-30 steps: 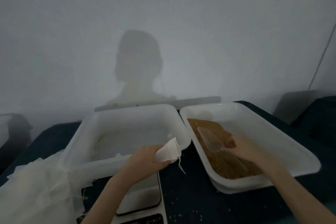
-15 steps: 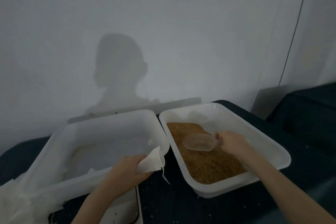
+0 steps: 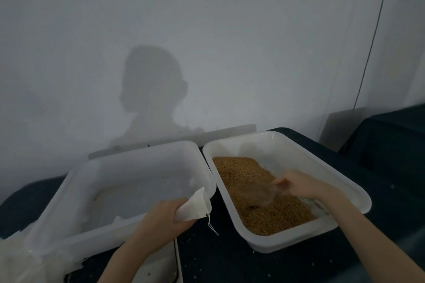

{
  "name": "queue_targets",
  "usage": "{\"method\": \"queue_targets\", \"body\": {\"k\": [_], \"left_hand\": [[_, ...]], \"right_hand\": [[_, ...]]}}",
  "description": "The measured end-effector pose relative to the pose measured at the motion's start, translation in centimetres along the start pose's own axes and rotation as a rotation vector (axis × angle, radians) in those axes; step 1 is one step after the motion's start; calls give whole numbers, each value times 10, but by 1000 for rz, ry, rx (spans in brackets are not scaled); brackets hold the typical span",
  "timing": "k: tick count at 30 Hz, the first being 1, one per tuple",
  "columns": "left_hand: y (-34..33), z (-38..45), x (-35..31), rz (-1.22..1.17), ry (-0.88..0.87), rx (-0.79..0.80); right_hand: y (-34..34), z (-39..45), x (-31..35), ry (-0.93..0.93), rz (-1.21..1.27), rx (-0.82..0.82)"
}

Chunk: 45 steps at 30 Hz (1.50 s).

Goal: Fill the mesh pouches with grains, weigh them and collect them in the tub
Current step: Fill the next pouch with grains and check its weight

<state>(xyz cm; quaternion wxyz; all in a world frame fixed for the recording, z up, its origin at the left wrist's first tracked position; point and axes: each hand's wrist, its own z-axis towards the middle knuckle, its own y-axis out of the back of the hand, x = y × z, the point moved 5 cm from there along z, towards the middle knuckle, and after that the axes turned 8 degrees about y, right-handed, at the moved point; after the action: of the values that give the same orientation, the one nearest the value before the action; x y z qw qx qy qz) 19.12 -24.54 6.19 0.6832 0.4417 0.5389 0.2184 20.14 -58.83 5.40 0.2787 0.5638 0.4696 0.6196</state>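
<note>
My right hand (image 3: 299, 185) grips the clear scoop (image 3: 261, 194), which has dropped from above the grains (image 3: 250, 181) into them, mouth toward 8 o'clock. My left hand (image 3: 164, 216) holds the empty pouch (image 3: 194, 207) at the tub's (image 3: 128, 190) 4 o'clock corner. Filling comes next, I judge.

Wall (image 3: 230, 41): pale, plain, fills the upper part of the view; a few small dark specks on it.
Shadow (image 3: 151, 89): a person's head and shoulders cast on the wall, left of centre.
Cable (image 3: 372, 37): thin, dark, runs down the wall at the right.
Table cover (image 3: 230, 264): dark cloth, with small pale specks scattered over it.
Dark covered object (image 3: 395, 142): at the far right edge, apart from the table; kind cannot be told.
Pale strip (image 3: 184, 138): lies along the foot of the wall.
</note>
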Motion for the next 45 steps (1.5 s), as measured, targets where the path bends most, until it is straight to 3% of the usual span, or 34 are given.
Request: {"method": "queue_targets", "body": {"k": [5, 13, 22, 28, 45], "left_hand": [[2, -2, 3, -17, -5, -3], [0, -2, 7, -32, 18, -7], [16, -6, 19, -77, 66, -82], [25, -14, 21, -163, 32, -94], [22, -22, 4, 65, -25, -93]], "right_hand": [[2, -10, -14, -62, 225, -109], [9, -7, -10, -66, 273, -192], [25, -7, 58, 148, 388, -162], [25, -1, 109, 266, 239, -10], [17, 4, 148, 302, 89, 46]]}}
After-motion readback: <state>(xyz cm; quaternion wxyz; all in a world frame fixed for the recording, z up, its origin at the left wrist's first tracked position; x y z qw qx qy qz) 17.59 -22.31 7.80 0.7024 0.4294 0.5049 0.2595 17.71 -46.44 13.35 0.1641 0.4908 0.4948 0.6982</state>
